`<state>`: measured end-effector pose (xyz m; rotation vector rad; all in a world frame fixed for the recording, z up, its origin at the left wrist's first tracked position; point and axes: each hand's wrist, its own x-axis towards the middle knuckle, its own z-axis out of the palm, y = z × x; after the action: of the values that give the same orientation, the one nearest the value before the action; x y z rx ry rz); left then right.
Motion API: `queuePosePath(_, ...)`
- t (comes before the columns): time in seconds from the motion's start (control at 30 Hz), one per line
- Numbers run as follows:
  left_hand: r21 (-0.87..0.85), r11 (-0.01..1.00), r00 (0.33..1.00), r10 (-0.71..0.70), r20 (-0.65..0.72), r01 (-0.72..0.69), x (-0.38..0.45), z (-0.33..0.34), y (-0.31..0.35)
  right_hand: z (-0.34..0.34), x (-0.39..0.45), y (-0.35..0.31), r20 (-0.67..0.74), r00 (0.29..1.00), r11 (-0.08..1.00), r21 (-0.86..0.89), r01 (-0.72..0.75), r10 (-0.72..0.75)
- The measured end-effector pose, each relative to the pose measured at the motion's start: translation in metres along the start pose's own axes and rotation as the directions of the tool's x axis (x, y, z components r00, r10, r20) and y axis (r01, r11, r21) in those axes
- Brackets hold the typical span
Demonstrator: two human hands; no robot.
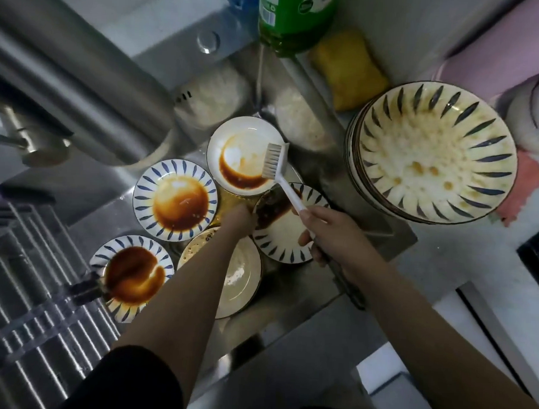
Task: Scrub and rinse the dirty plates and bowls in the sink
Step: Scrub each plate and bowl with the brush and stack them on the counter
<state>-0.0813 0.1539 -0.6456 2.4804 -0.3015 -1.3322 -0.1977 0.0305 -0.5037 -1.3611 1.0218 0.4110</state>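
Right hand (331, 235) grips brush (282, 174); left hand (241, 217) reaches among plates

A grey counter (463, 253) flanks a steel draining rack (27, 274) under dim light.

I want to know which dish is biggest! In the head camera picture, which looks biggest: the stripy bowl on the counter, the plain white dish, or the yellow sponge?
1. Stripy bowl, though nearer the camera.
2. Plain white dish.
3. Yellow sponge.
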Motion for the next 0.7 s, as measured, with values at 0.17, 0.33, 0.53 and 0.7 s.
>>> queuePosePath(0.17, 0.019, 0.998, 0.997, 0.051, 0.054, -0.052, 0.007, -0.001, 0.004, -0.005, 0.003, -0.002, -0.022, 1.0, 0.999, 0.035, -0.021, 0.022)
queuePosePath(0.33, 0.036, 0.997, 0.995, 0.069, 0.066, -0.072, 0.005, -0.007, 0.003, 0.0, 0.002, -0.006, -0.031, 0.999, 0.999, 0.033, -0.02, 0.021)
queuePosePath(0.53, 0.068, 0.994, 0.994, 0.082, 0.068, -0.087, 0.001, -0.012, 0.002, 0.005, 0.0, -0.014, -0.018, 1.0, 1.0, 0.023, 0.002, -0.002)
queuePosePath(0.7, 0.112, 0.988, 0.994, 0.099, 0.041, -0.103, -0.005, -0.016, 0.002, 0.009, 0.0, -0.018, -0.01, 1.0, 1.0, 0.002, 0.018, -0.018)
